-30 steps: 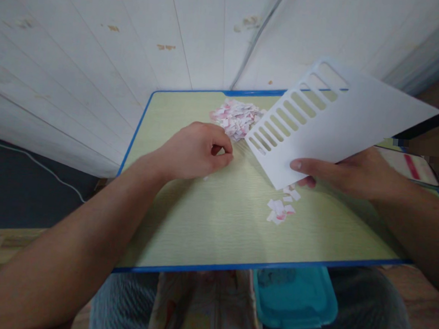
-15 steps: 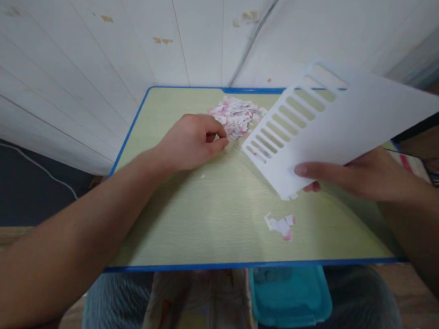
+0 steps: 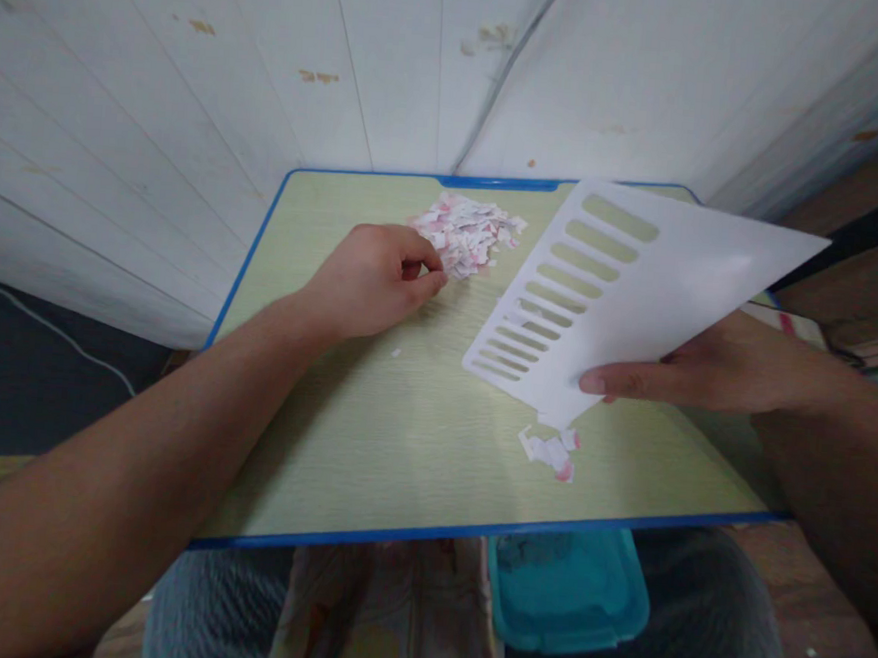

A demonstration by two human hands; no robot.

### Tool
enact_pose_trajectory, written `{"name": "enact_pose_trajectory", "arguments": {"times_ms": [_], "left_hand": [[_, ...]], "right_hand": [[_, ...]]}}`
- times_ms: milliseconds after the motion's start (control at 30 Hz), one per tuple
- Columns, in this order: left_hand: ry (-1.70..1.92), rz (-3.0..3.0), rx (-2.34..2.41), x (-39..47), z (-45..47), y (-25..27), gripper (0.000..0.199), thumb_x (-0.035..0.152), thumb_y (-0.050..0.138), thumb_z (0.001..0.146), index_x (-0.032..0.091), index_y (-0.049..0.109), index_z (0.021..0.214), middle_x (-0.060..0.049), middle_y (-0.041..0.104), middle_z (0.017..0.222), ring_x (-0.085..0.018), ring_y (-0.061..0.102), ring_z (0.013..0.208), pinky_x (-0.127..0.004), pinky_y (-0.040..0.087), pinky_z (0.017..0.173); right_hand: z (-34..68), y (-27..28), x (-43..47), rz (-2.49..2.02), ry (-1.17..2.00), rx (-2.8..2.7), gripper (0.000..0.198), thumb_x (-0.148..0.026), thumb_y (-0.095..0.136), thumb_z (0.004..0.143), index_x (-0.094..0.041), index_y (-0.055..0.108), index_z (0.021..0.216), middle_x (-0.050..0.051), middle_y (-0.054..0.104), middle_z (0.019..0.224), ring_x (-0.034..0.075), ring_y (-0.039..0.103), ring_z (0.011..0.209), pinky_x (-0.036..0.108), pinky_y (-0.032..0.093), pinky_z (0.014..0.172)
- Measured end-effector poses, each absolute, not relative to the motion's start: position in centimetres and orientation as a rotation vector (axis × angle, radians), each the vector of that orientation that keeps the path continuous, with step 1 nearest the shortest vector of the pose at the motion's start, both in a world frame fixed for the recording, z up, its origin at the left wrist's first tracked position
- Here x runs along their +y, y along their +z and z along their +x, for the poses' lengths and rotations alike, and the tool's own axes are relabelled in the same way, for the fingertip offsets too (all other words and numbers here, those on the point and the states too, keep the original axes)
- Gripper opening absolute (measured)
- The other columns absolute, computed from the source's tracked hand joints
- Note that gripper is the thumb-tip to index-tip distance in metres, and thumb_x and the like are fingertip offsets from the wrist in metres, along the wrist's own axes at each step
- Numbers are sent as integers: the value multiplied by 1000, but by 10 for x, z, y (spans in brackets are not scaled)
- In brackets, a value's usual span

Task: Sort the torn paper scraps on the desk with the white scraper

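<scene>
"What do you have on the right hand (image 3: 729,364)?"

"From my end, I see it gripping the sheet (image 3: 694,277). The thumb lies flat on the upper face, and the fingers go underneath, mostly hidden from me."

"How does the sheet sit?"

"Tilted over the right half of the table (image 3: 371,435). It's white, with a row of slots along the side toward the left hand (image 3: 374,276). Its lower corner is right by the loose scraps (image 3: 551,450). I can't tell whether that corner touches the table."

"And the left hand?"

"Fingers curled, thumb tip and forefinger tip close together, just on the near side of the pile (image 3: 465,233). I can't tell from here whether the tips meet or pinch a bit of paper."

"Describe the pile for me."

"Torn paper, white with pink patches, heaped toward the table's far edge. The sheet is to the right of it, with bare tabletop between. The loose scraps have the same colours and lie nearer the person. One stray bit (image 3: 396,353) sits alone, below the left hand in my view."

"Anything else on your screen?"

"A blue tub (image 3: 575,594) below the table's near edge, by the person's right leg, and a cable (image 3: 506,73) running down the white wall (image 3: 276,77) behind the table."
</scene>
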State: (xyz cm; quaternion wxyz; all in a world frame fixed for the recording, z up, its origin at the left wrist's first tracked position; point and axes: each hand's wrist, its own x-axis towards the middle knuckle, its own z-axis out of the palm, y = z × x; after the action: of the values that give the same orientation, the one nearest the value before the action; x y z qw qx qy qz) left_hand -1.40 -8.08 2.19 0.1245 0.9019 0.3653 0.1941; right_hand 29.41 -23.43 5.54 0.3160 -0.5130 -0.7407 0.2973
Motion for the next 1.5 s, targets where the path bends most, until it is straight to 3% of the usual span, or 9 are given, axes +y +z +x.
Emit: {"name": "enact_pose_trajectory", "arguments": {"times_ms": [67, 133, 200, 267, 600, 867, 1067, 1300, 1500], "left_hand": [[570, 2614, 1061, -80, -14, 21, 29, 41, 63, 97, 24, 88, 100, -3, 78, 87, -21, 70, 82, -35, 52, 85], [590, 2605, 1049, -79, -14, 20, 28, 41, 64, 97, 24, 87, 98, -3, 78, 86, -20, 69, 79, -35, 51, 83], [620, 2597, 1031, -79, -14, 19, 27, 41, 65, 96, 25, 86, 96, -3, 78, 85, -20, 68, 78, -34, 51, 81], [633, 2593, 1022, -79, -14, 19, 27, 41, 65, 96, 25, 86, 96, -3, 78, 84, -20, 68, 78, -33, 51, 80], [603, 2599, 1050, -80, -13, 20, 27, 40, 64, 95, 25, 86, 97, -3, 76, 83, -20, 68, 78, -34, 51, 81], [627, 2586, 1023, -80, -14, 22, 27, 39, 62, 93, 25, 85, 93, -2, 77, 84, -19, 68, 78, -33, 51, 81], [630, 2605, 1031, -79, -13, 21, 28, 40, 62, 94, 25, 85, 92, -2, 76, 83, -20, 68, 79, -33, 51, 81], [641, 2602, 1039, -78, -13, 20, 28, 41, 62, 94, 24, 85, 93, -2, 76, 81, -20, 68, 77, -33, 50, 80], [640, 2600, 1035, -78, -14, 19, 28, 40, 62, 94, 24, 86, 94, -3, 77, 82, -20, 69, 79, -33, 51, 81]], "right_hand": [[286, 58, -237, -1270, 931, -2034, 34, -43, 99, 81, -26, 85, 108, 7, 88, 108, 33, 83, 103, 45, 70, 96], [282, 60, -237, -1279, 1059, -2002, 22, -43, 94, 87, -26, 84, 97, 6, 86, 94, 29, 82, 84, 42, 71, 81], [284, 60, -235, -1364, 1059, -1873, 25, -45, 93, 89, -27, 78, 80, 3, 79, 73, 25, 74, 65, 38, 66, 64], [288, 59, -233, -1447, 977, -1763, 33, -47, 93, 89, -27, 73, 71, 2, 73, 66, 24, 70, 60, 37, 62, 58], [292, 50, -231, -1522, 895, -1749, 45, -63, 95, 83, -27, 71, 69, 3, 71, 65, 24, 67, 58, 40, 60, 59], [296, 47, -222, -1506, 596, -1478, 36, -42, 93, 91, -28, 66, 71, 1, 69, 64, 21, 63, 55, 39, 52, 53], [295, 42, -226, -1574, 667, -1594, 45, -55, 92, 88, -28, 64, 66, 1, 68, 62, 23, 65, 54, 39, 56, 51], [284, 41, -230, -1539, 835, -1743, 43, -57, 93, 86, -28, 68, 67, 2, 71, 62, 23, 68, 55, 37, 59, 52], [289, 43, -228, -1574, 757, -1675, 45, -57, 91, 89, -28, 66, 65, 3, 71, 63, 24, 68, 57, 39, 60, 53]]}}
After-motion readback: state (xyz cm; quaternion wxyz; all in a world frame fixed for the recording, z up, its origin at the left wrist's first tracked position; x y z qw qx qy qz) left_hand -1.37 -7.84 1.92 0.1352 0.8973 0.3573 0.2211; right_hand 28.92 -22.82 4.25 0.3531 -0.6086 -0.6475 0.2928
